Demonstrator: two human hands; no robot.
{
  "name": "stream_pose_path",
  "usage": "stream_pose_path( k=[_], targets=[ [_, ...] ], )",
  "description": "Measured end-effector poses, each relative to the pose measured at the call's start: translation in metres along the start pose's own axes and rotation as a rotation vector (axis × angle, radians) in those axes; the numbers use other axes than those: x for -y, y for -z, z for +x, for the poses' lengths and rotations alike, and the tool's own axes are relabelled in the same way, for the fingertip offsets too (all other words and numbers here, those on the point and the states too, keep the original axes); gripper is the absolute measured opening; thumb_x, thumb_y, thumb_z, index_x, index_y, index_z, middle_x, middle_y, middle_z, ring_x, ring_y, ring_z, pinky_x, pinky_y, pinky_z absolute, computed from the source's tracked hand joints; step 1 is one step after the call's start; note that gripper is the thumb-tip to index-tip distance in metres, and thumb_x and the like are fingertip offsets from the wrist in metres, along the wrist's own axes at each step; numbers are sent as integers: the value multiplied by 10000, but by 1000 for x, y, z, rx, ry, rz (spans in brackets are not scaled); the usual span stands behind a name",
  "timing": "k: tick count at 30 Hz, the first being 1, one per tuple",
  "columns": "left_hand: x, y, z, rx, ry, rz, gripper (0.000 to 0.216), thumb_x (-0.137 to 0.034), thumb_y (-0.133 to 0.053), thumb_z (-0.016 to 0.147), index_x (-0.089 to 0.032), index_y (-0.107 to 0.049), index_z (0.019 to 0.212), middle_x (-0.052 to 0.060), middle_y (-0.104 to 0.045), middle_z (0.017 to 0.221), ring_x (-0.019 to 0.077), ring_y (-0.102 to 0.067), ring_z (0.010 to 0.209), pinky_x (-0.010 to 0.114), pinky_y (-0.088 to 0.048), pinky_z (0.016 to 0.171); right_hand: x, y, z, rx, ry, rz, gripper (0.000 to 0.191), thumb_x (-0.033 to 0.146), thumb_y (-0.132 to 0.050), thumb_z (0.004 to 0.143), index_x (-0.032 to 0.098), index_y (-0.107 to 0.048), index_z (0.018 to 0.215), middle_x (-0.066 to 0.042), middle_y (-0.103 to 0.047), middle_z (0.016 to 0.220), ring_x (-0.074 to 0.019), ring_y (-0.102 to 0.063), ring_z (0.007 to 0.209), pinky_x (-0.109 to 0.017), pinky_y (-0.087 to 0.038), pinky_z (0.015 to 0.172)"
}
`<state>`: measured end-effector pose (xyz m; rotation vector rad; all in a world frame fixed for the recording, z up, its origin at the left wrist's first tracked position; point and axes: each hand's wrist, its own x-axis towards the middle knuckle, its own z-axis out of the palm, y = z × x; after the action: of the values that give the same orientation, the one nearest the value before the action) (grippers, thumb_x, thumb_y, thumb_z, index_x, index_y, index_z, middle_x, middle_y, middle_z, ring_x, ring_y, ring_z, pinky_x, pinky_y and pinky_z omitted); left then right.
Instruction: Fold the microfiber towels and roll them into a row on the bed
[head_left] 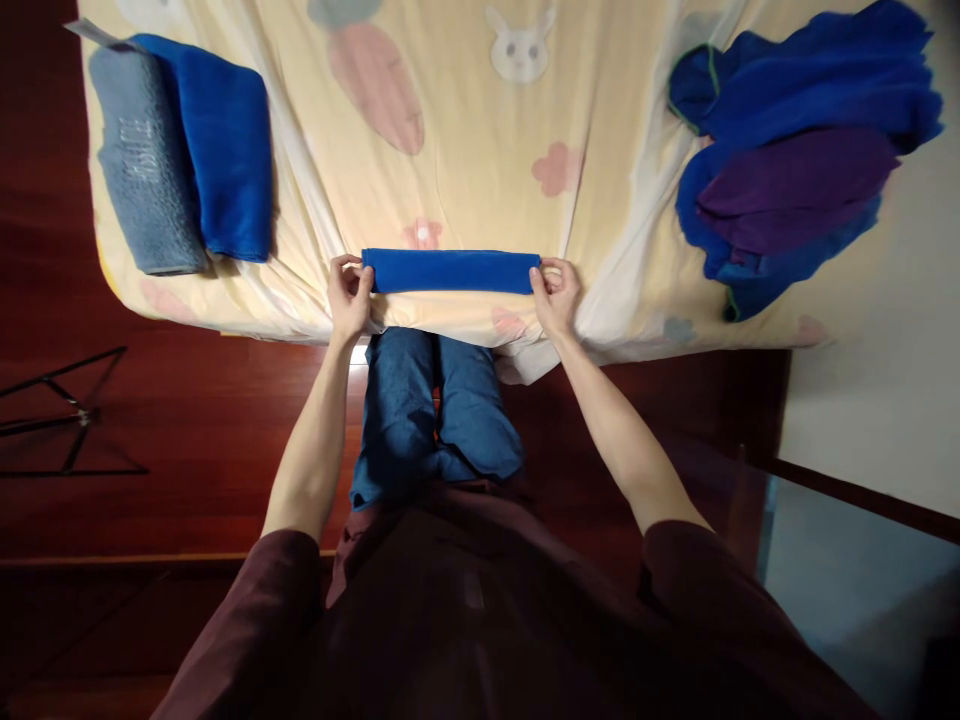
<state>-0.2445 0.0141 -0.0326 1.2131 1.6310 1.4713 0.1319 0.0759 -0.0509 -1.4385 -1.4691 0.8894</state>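
A blue towel (454,271), folded into a long narrow strip, lies crosswise near the front edge of the bed. My left hand (351,295) pinches its left end between thumb and fingers. At the opposite end, my right hand (555,295) grips the strip in the same way, thumb on top. The strip looks flat and straight between the two hands. Its underside is hidden.
A grey folded towel (150,165) with lettering and a blue folded towel (229,150) sit side by side at left. Crumpled blue cloths (817,85) and a purple cloth (799,190) are heaped at right on the patterned bed sheet (480,150). A black metal stand (82,415) is on the floor.
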Motion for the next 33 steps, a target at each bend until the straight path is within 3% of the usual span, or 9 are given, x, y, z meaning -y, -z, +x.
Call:
stream_pose_path(
  k=[10,14,18,21,24,26,29,31,33],
  targets=[
    [0,1,2,-29,2,26,583,-809,-664,887,-241,-555,961,-28,-470,684,140,-464,613,290,-386,606,-12,1,6,31,36,29,584,745,-595,973,212,-565,1211,21,-599,745,-144,-620,633,-293,-552,599],
    [7,0,2,-68,10,51,526,-740,-708,895,-235,-570,945,-43,-474,663,129,-467,598,273,-378,595,-18,0,8,47,19,48,547,740,-626,951,215,-573,1098,28,-591,725,-131,-594,613,-263,-505,574],
    [2,-4,6,-117,73,187,366,-558,-729,932,-219,-593,914,-48,-500,637,134,-500,598,259,-398,614,-11,0,10,51,-31,31,485,683,-680,914,216,-559,869,74,-499,598,-104,-495,533,-218,-410,526],
    [-21,-4,7,-215,123,333,246,-418,-725,930,-199,-616,954,13,-584,748,191,-597,732,311,-487,743,11,3,10,39,-68,-82,396,559,-677,925,212,-555,779,73,-491,570,-114,-493,543,-222,-431,563],
    [-55,1,-5,-270,-20,489,260,-354,-712,917,-181,-645,1100,127,-649,1016,295,-638,1052,447,-499,1008,41,3,4,-39,75,-266,263,425,-603,971,178,-664,904,-52,-695,795,-198,-669,804,-328,-562,818],
    [-76,2,-20,-120,-192,565,309,-330,-635,952,-183,-660,1223,188,-649,1243,342,-587,1257,513,-426,1149,60,-1,-5,-21,260,-379,309,368,-530,1017,155,-717,1140,-156,-749,1147,-259,-680,1142,-425,-520,1064],
    [-95,-3,-44,317,-359,612,430,-281,-561,959,-209,-654,1372,163,-563,1542,340,-449,1501,512,-317,1279,78,-9,-24,230,456,-529,472,346,-449,1069,181,-614,1479,-162,-562,1573,-284,-485,1495,-494,-371,1253],
    [-97,-8,-52,481,-327,640,529,-253,-580,918,-204,-629,1442,133,-469,1656,332,-326,1603,497,-247,1327,81,-13,-35,386,479,-625,538,347,-434,1079,188,-522,1585,-141,-438,1686,-287,-372,1588,-514,-295,1304],
    [-95,-12,-54,471,-200,668,624,-213,-598,872,-167,-592,1495,153,-408,1696,344,-266,1633,506,-202,1343,76,-13,-43,445,434,-701,578,341,-422,1080,183,-458,1635,-136,-359,1732,-287,-303,1629,-532,-247,1327]
  ],
)
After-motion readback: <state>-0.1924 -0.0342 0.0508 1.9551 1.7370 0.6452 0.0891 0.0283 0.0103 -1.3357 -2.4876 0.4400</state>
